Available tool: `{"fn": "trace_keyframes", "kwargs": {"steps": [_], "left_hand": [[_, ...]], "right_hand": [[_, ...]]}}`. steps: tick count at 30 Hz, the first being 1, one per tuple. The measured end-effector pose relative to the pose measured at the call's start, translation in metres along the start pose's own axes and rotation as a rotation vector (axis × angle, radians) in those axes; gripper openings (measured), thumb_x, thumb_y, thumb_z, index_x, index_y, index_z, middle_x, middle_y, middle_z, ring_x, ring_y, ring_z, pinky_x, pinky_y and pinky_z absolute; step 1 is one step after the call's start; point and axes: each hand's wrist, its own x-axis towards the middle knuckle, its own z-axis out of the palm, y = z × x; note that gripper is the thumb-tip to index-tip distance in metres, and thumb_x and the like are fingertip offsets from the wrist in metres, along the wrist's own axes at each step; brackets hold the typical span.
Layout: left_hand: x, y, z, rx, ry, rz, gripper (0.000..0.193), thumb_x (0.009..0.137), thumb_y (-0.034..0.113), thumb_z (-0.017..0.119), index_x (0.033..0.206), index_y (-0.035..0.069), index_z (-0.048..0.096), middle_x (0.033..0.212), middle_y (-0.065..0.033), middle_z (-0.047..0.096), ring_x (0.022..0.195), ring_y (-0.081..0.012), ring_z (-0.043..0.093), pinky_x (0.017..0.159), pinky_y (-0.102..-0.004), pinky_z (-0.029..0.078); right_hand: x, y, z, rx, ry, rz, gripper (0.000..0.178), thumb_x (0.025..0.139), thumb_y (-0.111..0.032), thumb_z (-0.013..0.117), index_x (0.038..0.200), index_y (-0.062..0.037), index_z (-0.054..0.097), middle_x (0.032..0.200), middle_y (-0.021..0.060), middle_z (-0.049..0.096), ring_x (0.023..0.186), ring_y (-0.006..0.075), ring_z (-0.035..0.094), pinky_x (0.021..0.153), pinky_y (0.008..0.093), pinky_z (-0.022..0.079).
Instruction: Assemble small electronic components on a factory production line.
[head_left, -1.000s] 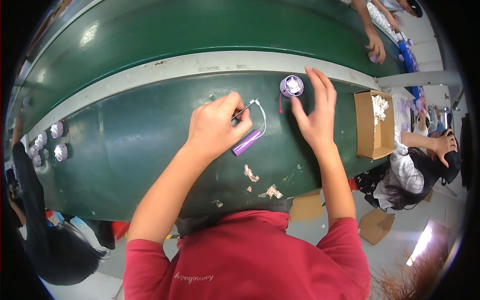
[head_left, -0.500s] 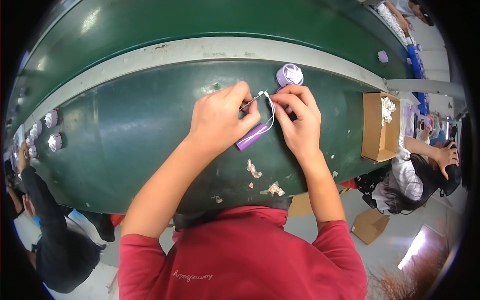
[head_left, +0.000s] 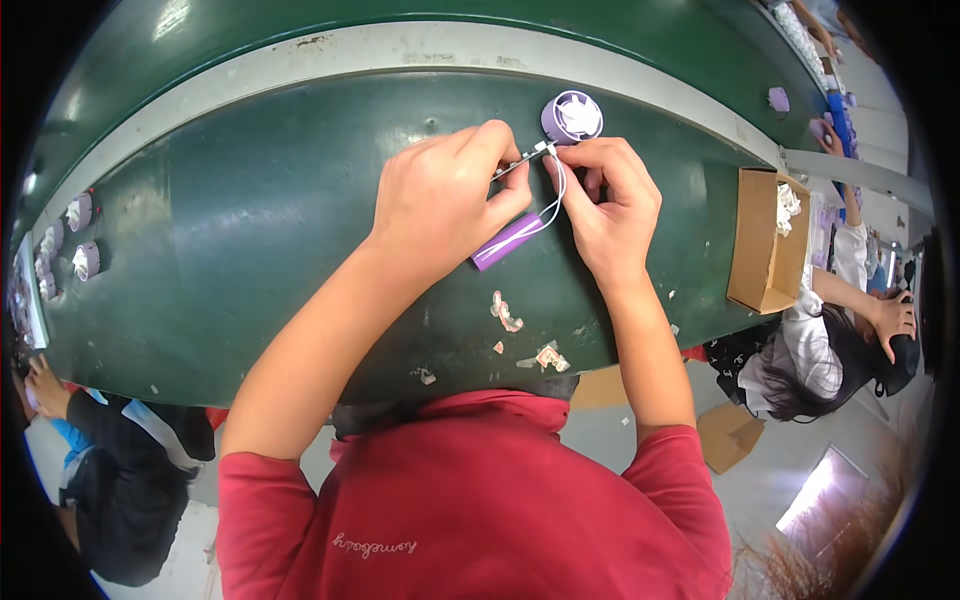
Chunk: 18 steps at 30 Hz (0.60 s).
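My left hand [head_left: 440,190] pinches a thin, small circuit board [head_left: 512,167] between thumb and fingers. At the board's far end sits a small white plug [head_left: 550,149] with white wires [head_left: 557,195]; whether it is fully seated I cannot tell. The fingertips of my right hand [head_left: 615,200] are closed at this plug and its wires. Below, the wires run to a purple cylindrical battery [head_left: 507,243], which appears just under my left fingers. Right behind my right fingers stands a round purple fan housing [head_left: 573,118] with white blades.
Scraps of torn tape [head_left: 508,312] lie on the green table [head_left: 250,230] near its front edge. To the right stands an open cardboard box [head_left: 757,240] with white parts. More purple fan housings [head_left: 86,260] stand far left. People sit at both sides.
My right fingertips have come closer to the white plug. The whole view has shifted, so the table appears higher. At the left, a co-worker's hand has moved back from the fan housings.
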Motion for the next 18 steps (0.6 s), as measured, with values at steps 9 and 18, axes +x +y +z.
{"fn": "trace_keyframes", "kwargs": {"steps": [9, 18], "left_hand": [[-0.0013, -0.0026, 0.0045, 0.049, 0.022, 0.069, 0.02, 0.077, 0.009, 0.081, 0.079, 0.008, 0.061, 0.071, -0.0018, 0.069, 0.058, -0.0194, 0.065, 0.055, -0.0332, 0.052], [-0.0008, -0.0017, 0.0033, 0.089, 0.021, 0.118, 0.018, 0.077, 0.009, 0.079, 0.079, 0.008, 0.061, 0.071, -0.0022, 0.069, 0.061, -0.0228, 0.066, 0.056, -0.0349, 0.052]], "right_hand": [[0.0007, -0.0011, 0.0028, -0.008, -0.003, 0.01, 0.013, 0.081, -0.001, 0.084, 0.088, -0.0027, 0.073, 0.079, 0.0027, 0.066, 0.061, 0.0087, 0.053, 0.053, 0.0243, 0.043], [-0.004, 0.0015, 0.0031, 0.016, 0.002, 0.027, 0.011, 0.084, 0.0, 0.084, 0.09, -0.0004, 0.074, 0.085, 0.0012, 0.069, 0.065, 0.0023, 0.052, 0.054, 0.0188, 0.039]]}}
